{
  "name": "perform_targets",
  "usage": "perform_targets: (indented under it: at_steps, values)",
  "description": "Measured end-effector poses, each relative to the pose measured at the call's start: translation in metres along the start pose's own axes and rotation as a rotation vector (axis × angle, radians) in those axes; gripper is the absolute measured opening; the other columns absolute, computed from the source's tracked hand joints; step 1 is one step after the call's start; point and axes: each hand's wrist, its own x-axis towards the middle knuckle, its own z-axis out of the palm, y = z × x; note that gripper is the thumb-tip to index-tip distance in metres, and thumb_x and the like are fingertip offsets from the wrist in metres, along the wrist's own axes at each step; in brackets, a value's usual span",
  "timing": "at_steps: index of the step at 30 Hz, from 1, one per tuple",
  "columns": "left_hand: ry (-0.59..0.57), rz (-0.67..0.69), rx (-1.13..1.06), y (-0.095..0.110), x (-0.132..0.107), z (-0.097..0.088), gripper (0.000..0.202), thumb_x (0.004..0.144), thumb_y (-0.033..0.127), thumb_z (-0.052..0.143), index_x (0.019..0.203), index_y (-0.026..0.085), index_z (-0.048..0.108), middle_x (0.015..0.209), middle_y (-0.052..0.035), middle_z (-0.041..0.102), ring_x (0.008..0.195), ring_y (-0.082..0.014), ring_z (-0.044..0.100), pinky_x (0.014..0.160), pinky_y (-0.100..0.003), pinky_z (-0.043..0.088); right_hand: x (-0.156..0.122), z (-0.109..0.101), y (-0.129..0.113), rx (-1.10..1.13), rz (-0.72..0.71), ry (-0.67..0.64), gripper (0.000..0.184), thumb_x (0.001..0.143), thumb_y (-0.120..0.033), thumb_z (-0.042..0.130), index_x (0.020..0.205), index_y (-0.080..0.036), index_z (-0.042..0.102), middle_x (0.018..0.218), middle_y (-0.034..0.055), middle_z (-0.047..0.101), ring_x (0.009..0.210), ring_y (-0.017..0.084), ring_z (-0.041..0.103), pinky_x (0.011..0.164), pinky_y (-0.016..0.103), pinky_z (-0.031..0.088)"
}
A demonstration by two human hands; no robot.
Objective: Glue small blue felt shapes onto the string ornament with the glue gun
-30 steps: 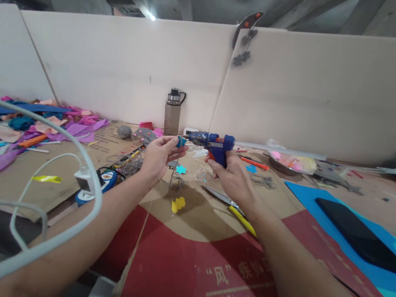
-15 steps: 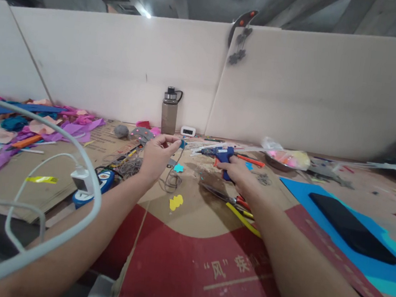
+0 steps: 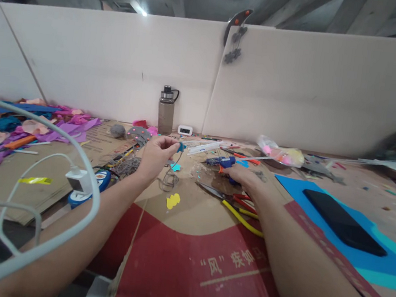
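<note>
My left hand point(image 3: 156, 155) pinches a small dark-teal piece point(image 3: 181, 146) between thumb and fingertips. A thin grey cord point(image 3: 170, 180) hangs from it and coils on the cardboard point(image 3: 193, 215). Farther right, my right hand point(image 3: 246, 177) is closed around the blue hot glue gun point(image 3: 222, 161), its nozzle pointing left and low over the cardboard. Part of the gun's handle is hidden by the fingers. Below the right hand lie scissors or shears point(image 3: 212, 190) with red and yellow handles nearby. A light-blue flower cutout point(image 3: 175, 167) and a yellow cutout point(image 3: 173, 201) lie near the cord.
White glue sticks point(image 3: 204, 147) lie behind the gun. A bottle point(image 3: 166, 115) and small digital clock point(image 3: 185, 130) stand by the partition. Left are a white charger point(image 3: 80, 180), looping cable and coloured scraps point(image 3: 56, 126); right, a black phone point(image 3: 342, 221) on blue sheets point(image 3: 292, 186).
My right hand has lowered the glue gun toward the cardboard, away from the teal piece, and it now looks tipped over. My left hand stays nearly still. The view has shifted slightly.
</note>
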Motion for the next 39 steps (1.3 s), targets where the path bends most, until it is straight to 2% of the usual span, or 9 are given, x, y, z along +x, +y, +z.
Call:
perform_targets:
  at_steps: [6, 9, 12, 16, 19, 23, 27, 31, 39]
  values:
    - [-0.038, -0.015, 0.027, 0.002, -0.002, 0.002, 0.017, 0.068, 0.031, 0.069, 0.072, 0.016, 0.064, 0.056, 0.0023, 0.056, 0.046, -0.0065, 0.047, 0.044, -0.018, 0.037, 0.000, 0.000, -0.003, -0.297, 0.276, 0.030, 0.013, 0.063, -0.025, 0.068, 0.061, -0.020, 0.057, 0.067, 0.0130, 0.063, 0.082, 0.032, 0.060, 0.068, 0.042, 0.044]
    - [-0.063, -0.045, 0.029, 0.002, -0.003, 0.003, 0.018, 0.069, 0.032, 0.069, 0.073, 0.016, 0.062, 0.054, 0.0026, 0.056, 0.045, -0.0071, 0.048, 0.045, -0.019, 0.038, -0.003, -0.001, -0.012, -0.586, 0.413, 0.098, 0.027, 0.068, -0.036, 0.066, 0.081, -0.012, 0.063, 0.096, 0.0259, 0.064, 0.104, 0.043, 0.055, 0.083, 0.056, 0.039]
    - [-0.079, -0.041, 0.066, 0.003, -0.004, 0.003, 0.018, 0.070, 0.033, 0.067, 0.075, 0.015, 0.062, 0.055, 0.0027, 0.056, 0.047, -0.0077, 0.049, 0.046, -0.019, 0.038, -0.007, -0.001, -0.029, -0.763, 0.373, 0.177, 0.032, 0.077, -0.037, 0.056, 0.091, -0.010, 0.062, 0.107, 0.0271, 0.061, 0.109, 0.041, 0.053, 0.088, 0.056, 0.037]
    - [-0.022, 0.105, 0.323, 0.005, -0.006, 0.002, 0.014, 0.073, 0.030, 0.063, 0.076, 0.016, 0.065, 0.060, 0.0013, 0.058, 0.052, -0.0091, 0.049, 0.050, -0.022, 0.039, -0.014, 0.014, -0.056, -0.247, 0.075, 0.200, 0.015, 0.080, -0.030, 0.045, 0.078, -0.018, 0.054, 0.085, 0.0108, 0.065, 0.088, 0.024, 0.061, 0.080, 0.040, 0.046]
    - [0.035, 0.377, 0.548, 0.008, -0.008, 0.003, 0.006, 0.073, 0.022, 0.063, 0.073, 0.017, 0.066, 0.070, -0.0012, 0.062, 0.063, -0.0116, 0.052, 0.059, -0.024, 0.041, -0.025, 0.039, -0.077, 0.365, 0.037, 0.088, 0.014, 0.074, -0.032, 0.053, 0.081, -0.022, 0.046, 0.084, 0.0031, 0.063, 0.082, 0.018, 0.062, 0.076, 0.035, 0.048]
    - [0.015, 0.628, 0.627, 0.011, -0.011, 0.005, 0.006, 0.072, 0.013, 0.062, 0.072, 0.018, 0.064, 0.082, -0.0037, 0.065, 0.081, -0.0149, 0.056, 0.073, -0.028, 0.044, -0.044, 0.064, -0.102, 0.854, 0.053, -0.135, 0.035, 0.064, -0.023, 0.063, 0.091, -0.023, 0.040, 0.096, 0.0011, 0.064, 0.090, 0.015, 0.063, 0.085, 0.033, 0.046]
    - [-0.004, 0.547, 0.571, 0.011, -0.013, 0.006, 0.005, 0.073, 0.014, 0.060, 0.074, 0.017, 0.064, 0.083, -0.0034, 0.066, 0.076, -0.0135, 0.057, 0.064, -0.024, 0.043, -0.052, 0.068, -0.113, 0.903, 0.072, -0.170, 0.043, 0.064, -0.020, 0.066, 0.095, -0.024, 0.036, 0.081, -0.0051, 0.060, 0.067, 0.010, 0.060, 0.073, 0.031, 0.049]
    - [0.007, 0.382, 0.529, 0.009, -0.014, 0.008, 0.007, 0.075, 0.021, 0.061, 0.075, 0.017, 0.066, 0.076, -0.0013, 0.066, 0.063, -0.0106, 0.054, 0.054, -0.022, 0.039, -0.047, 0.062, -0.109, 0.655, -0.001, -0.036, 0.031, 0.068, -0.027, 0.065, 0.089, -0.022, 0.043, 0.068, -0.0079, 0.048, 0.056, 0.009, 0.046, 0.054, 0.024, 0.042]
    - [-0.084, 0.120, 0.299, 0.009, -0.018, 0.013, 0.017, 0.075, 0.032, 0.063, 0.078, 0.015, 0.064, 0.060, 0.0011, 0.061, 0.050, -0.0089, 0.055, 0.047, -0.019, 0.042, -0.046, 0.052, -0.109, 0.325, -0.185, 0.164, 0.008, 0.078, -0.027, 0.055, 0.076, -0.019, 0.054, 0.067, -0.0034, 0.049, 0.061, 0.011, 0.042, 0.058, 0.025, 0.035]
